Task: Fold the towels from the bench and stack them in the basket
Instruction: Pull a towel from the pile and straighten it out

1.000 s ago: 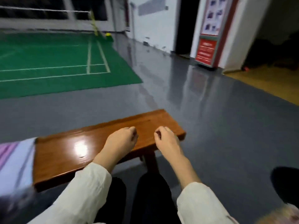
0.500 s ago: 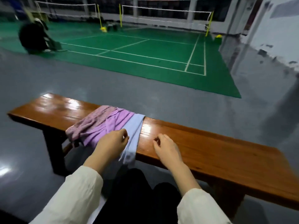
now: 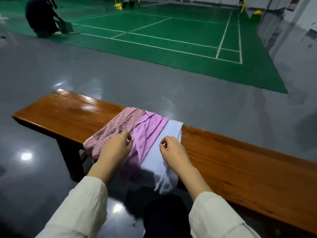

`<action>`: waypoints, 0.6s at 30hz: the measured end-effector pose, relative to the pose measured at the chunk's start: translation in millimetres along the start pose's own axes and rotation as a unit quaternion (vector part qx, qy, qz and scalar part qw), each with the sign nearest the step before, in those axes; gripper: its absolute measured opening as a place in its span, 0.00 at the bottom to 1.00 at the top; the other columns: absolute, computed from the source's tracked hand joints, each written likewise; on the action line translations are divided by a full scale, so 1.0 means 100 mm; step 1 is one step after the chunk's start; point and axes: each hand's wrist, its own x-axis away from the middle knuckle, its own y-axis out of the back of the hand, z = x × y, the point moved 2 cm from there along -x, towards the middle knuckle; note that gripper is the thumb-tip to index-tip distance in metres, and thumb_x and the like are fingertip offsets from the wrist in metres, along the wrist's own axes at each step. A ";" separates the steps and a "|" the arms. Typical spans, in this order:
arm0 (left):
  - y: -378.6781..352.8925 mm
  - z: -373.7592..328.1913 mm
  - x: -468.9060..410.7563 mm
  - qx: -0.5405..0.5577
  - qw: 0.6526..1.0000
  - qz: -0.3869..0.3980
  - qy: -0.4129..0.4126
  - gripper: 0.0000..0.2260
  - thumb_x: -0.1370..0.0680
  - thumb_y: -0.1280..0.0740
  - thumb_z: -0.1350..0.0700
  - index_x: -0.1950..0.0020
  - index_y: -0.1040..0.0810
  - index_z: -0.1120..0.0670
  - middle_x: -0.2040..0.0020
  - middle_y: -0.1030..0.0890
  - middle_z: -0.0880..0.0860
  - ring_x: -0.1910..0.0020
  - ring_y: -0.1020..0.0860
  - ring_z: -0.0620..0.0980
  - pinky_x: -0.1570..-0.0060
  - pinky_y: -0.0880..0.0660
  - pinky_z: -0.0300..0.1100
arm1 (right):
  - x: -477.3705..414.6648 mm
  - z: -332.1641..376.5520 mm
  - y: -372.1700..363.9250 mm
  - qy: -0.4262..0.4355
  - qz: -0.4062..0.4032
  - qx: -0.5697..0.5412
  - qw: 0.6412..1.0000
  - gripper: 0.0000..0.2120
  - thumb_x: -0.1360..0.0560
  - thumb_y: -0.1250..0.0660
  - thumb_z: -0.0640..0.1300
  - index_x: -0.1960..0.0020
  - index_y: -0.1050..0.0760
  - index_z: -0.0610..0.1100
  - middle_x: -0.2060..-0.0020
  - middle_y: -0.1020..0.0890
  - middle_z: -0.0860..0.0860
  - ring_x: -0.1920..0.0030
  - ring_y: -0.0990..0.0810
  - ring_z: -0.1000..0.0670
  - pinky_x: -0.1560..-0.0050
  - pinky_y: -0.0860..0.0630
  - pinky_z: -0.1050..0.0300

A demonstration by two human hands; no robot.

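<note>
Three towels lie side by side across the wooden bench, partly overlapping: a pink textured towel on the left, a purple towel in the middle and a light blue towel on the right. Each has its long axis across the bench's width. The far ends reach the far edge and angle slightly right, and the near ends hang over the near edge toward the person. The left hand rests where pink meets purple, fingers curled at the purple towel's edge. The right hand rests on the light blue towel, thumb and forefinger bent toward each other. Whether either hand actually pinches cloth cannot be determined. Both forearms wear cream sleeves. The bench stands on a glossy grey floor, with a green court beyond it and a dark-clothed person crouched at the far left.
</note>
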 end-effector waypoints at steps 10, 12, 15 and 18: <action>-0.21 0.58 -0.54 0.023 0.997 -0.004 0.069 0.24 0.25 0.30 0.51 0.33 0.29 0.59 0.37 0.28 0.61 0.38 0.30 0.61 0.40 0.32 0.53 | -0.81 0.50 -0.58 0.126 0.030 0.014 0.992 0.16 0.20 0.43 0.42 0.35 0.29 0.41 0.39 0.26 0.43 0.37 0.31 0.43 0.35 0.37 0.52; -0.29 0.60 -0.55 -0.014 0.997 0.004 0.070 0.23 0.25 0.31 0.48 0.33 0.29 0.58 0.38 0.27 0.58 0.37 0.31 0.60 0.40 0.31 0.53 | -0.87 0.49 -0.70 0.125 0.046 0.047 0.990 0.17 0.19 0.43 0.45 0.33 0.30 0.43 0.38 0.28 0.45 0.36 0.33 0.44 0.35 0.36 0.50; -0.31 0.62 -0.57 -0.025 0.997 -0.045 0.063 0.12 0.23 0.34 0.51 0.45 0.24 0.58 0.45 0.23 0.57 0.45 0.27 0.59 0.49 0.28 0.52 | -0.89 0.45 -0.81 0.120 0.030 0.100 0.987 0.15 0.20 0.43 0.47 0.35 0.29 0.43 0.39 0.29 0.46 0.37 0.35 0.44 0.36 0.35 0.50; -0.25 0.64 -0.61 -0.039 0.995 -0.041 0.084 0.07 0.22 0.38 0.52 0.52 0.27 0.56 0.49 0.22 0.57 0.49 0.25 0.59 0.56 0.28 0.50 | -0.92 0.43 -0.82 0.088 0.009 0.091 0.992 0.15 0.22 0.41 0.43 0.37 0.30 0.41 0.39 0.30 0.45 0.38 0.35 0.44 0.37 0.35 0.51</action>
